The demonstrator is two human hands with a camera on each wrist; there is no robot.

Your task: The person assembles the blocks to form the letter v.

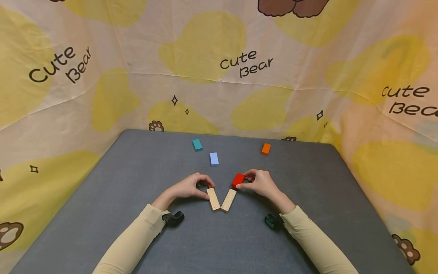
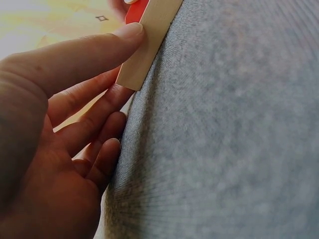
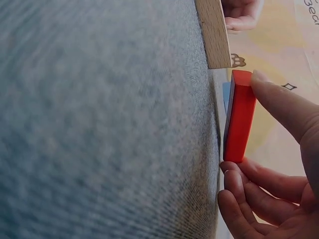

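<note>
Near the middle of the grey table, the right hand pinches a red block just beyond the right wooden plank. Beside it, the left hand curls on the left wooden plank — thumb on its far end. Farther back lie blue, teal and orange blocks — well apart.

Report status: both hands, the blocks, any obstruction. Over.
Left hand pinches left plain wooden block. Right hand pinches red rectangular block at far end of right plain wooden block. Wooden blocks form a V. Nothing obstructing.
</note>
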